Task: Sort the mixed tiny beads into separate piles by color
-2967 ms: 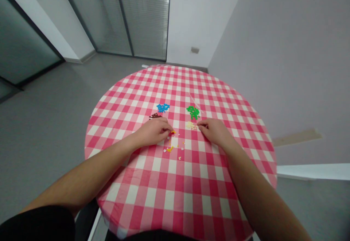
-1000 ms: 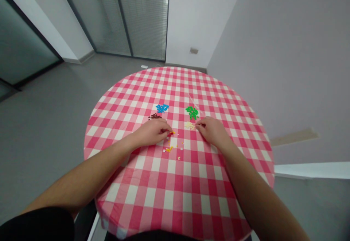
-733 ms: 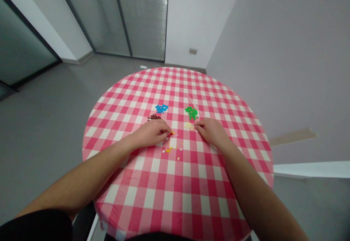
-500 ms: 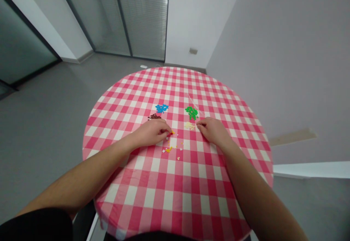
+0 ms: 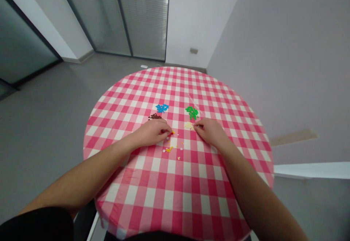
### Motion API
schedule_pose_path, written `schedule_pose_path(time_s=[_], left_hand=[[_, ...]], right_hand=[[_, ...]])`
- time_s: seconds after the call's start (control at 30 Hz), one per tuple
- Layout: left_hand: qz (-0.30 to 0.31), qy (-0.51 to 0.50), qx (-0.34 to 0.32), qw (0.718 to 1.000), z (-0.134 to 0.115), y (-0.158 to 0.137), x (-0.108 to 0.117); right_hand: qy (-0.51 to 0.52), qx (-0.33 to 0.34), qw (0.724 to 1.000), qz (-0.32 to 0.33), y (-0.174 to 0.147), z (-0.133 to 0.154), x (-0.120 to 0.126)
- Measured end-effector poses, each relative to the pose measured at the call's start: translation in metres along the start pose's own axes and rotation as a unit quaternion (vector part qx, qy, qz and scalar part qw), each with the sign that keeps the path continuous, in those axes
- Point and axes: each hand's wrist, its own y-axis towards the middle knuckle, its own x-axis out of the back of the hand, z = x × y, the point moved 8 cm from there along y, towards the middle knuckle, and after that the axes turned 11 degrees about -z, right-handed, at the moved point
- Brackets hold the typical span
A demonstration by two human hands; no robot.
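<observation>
Your round table [image 5: 191, 197] wears a red-and-white checked cloth. Your left hand [image 5: 151, 132] rests on it with fingers curled together, fingertips at a scatter of yellow and white bits [image 5: 172, 146]; it may be pinching one, though that is too small to tell. Your right hand [image 5: 210, 131] has its fingertips drawn together at the cream pile [image 5: 189, 125]. Beyond lie a green pile [image 5: 192, 112], a blue pile [image 5: 162, 107] and a brown pile [image 5: 155, 116].

Both hands [image 5: 153, 131] [image 5: 210, 131] forward, fingers pinched.
</observation>
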Motion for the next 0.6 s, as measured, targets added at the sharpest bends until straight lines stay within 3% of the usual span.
schedule_pose_path(time_s=[0.13, 0.33, 0.6], left_hand=[[-0.001, -0.002, 0.001, 1.000, 0.000, -0.001, -0.001], [0.000, 0.004, -0.005, 1.000, -0.002, 0.000, 0.000], [0.002, 0.008, -0.003, 1.000, 0.001, 0.001, -0.001]], right_hand=[[0.031, 0.050, 0.998, 0.005, -0.004, 0.019, 0.004], [0.097, 0.163, 0.978, 0.083, -0.026, 0.065, -0.002], [0.108, 0.197, 0.964, 0.142, -0.035, 0.078, -0.014]])
